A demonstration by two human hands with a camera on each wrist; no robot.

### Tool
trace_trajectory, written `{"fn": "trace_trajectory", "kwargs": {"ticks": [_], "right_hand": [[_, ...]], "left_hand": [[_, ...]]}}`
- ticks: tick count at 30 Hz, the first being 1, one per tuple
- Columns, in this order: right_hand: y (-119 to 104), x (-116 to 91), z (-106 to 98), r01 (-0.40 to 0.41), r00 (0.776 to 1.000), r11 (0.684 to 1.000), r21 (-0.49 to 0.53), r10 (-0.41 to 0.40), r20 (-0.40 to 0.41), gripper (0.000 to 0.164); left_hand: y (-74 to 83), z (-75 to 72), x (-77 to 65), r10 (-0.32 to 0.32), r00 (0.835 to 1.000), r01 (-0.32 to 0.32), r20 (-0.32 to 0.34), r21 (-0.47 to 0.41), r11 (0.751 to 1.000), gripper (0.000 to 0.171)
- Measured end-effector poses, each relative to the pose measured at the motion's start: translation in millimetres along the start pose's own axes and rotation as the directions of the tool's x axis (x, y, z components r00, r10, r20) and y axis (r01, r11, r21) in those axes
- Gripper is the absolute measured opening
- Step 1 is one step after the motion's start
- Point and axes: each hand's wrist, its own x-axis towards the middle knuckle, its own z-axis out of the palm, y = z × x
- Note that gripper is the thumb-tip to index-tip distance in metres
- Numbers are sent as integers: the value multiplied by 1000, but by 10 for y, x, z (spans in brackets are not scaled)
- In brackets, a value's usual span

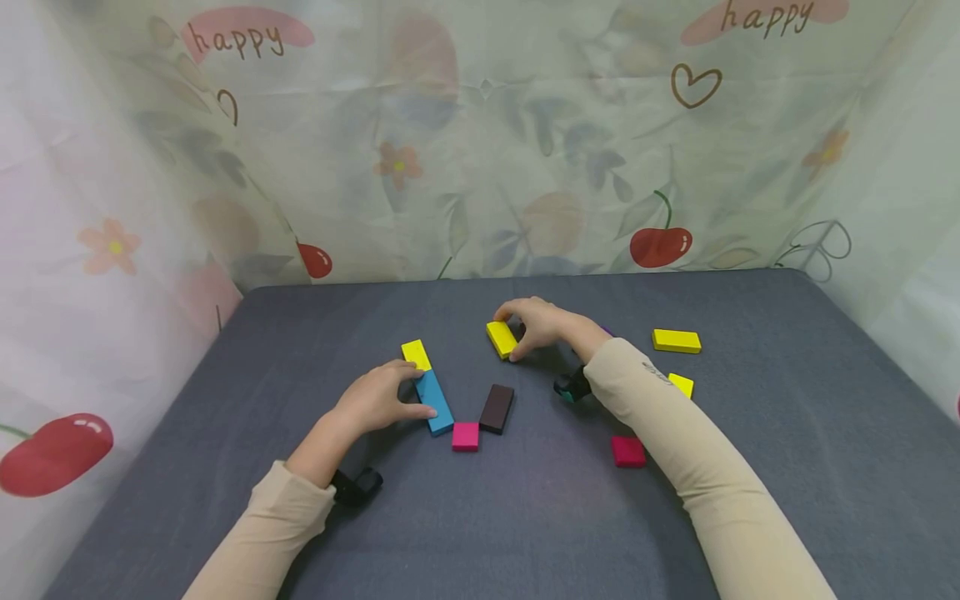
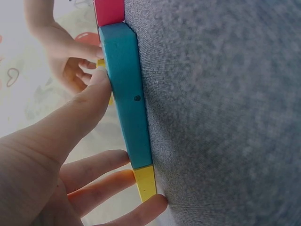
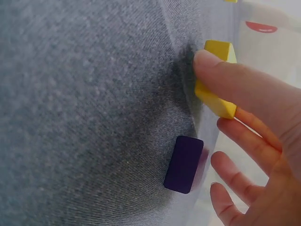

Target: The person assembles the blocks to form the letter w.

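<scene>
Left grip spread, touching blue block; right grip pinches yellow block.

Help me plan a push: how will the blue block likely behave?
The blue block should stay stiff, its edges looking straight. It probably slides rather than rolls, given flat faces. Pushed endwise, it may shove the yellow block touching its end.
</scene>
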Motion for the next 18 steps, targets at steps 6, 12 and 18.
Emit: {"fn": "trace_trajectory", "kwargs": {"ticks": [6,12,18], "right_hand": [[14,-52,-5,24,999,998,59,-23,-24,64],[18,-143,0,54,998,995,85,-50,-46,64],[12,-201,18,58,996,994,97,-51,-72,65]], "left_hand": [[1,0,-4,-1,1000,1,-5,-4,1000,70],[6,4,-7,-2,1000,1,-4,-3,1000,70],[10,-3,-11,1,1000,-1,-6,-5,1000,70]]}}
